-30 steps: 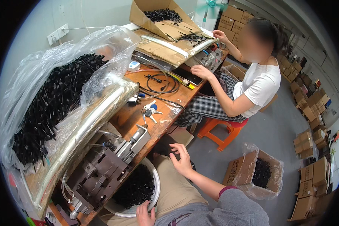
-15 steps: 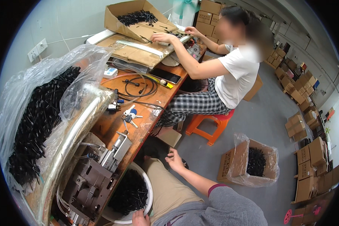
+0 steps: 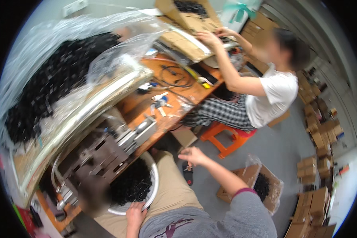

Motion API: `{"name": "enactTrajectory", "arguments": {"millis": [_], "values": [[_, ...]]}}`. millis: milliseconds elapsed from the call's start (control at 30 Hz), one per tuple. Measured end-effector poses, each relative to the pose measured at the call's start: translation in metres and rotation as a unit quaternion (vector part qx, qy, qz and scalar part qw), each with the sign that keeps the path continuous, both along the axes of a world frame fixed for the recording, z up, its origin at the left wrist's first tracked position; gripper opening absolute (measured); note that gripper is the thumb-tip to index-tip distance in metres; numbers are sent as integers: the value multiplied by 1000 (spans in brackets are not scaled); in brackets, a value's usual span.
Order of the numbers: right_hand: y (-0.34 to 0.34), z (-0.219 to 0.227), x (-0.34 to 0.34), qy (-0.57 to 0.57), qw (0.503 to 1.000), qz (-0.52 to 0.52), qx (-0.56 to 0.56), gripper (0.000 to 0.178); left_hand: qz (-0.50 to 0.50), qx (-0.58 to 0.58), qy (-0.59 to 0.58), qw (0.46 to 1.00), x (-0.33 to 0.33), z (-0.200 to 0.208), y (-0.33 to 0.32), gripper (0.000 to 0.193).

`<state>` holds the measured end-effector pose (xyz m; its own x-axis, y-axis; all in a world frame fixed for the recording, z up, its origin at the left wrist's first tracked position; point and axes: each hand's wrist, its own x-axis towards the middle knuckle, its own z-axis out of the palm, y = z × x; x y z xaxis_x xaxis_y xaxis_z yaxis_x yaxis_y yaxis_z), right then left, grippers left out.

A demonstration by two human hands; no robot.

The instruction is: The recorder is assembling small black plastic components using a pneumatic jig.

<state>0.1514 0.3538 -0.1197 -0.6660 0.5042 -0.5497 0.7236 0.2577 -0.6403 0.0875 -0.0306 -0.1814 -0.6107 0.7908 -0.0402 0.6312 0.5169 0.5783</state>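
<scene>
My left hand [image 3: 136, 214] is at the near rim of a round white basket [image 3: 156, 183], its fingers hooked over the edge. Inside the basket lies a heap of small black plastic parts [image 3: 133, 183]. Away from my body, above the floor beyond my knee, is my right hand [image 3: 192, 156]. Its fingers are loosely bent and apart, with nothing visible in them. A metal fixture with a cylinder [image 3: 137, 134] stands on the wooden bench [image 3: 141, 107] left of the basket. Motion blurs the view.
A large plastic-lined box of black parts [image 3: 63, 75] fills the left. Keys [image 3: 161, 102] and hoses lie on the bench. Across from me, a seated co-worker [image 3: 271, 95] handles parts by a cardboard tray [image 3: 186, 23]. An orange stool [image 3: 226, 139] and an open carton [image 3: 273, 190] stand on the floor.
The whole view has swung, so the bench and co-worker sit further right. My left hand stays at the basket rim. My right hand's fingers have loosened and spread.
</scene>
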Motion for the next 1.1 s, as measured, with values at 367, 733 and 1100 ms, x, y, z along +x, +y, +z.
{"name": "enactTrajectory", "arguments": {"millis": [367, 733, 1100], "values": [[-74, -2, -11, 145, 989, 24, 3, 22, 27, 20, -10, 999, 1, 12, -6, 40], [-130, 185, -134, 591, 737, 238, 223, 26, 32, 63, -8, 997, 6, 15, -10, 36], [-186, 246, -351, 475, 763, 303, 317, 42, 54, 68, 13, 996, 0, 20, -19, 30]]}}
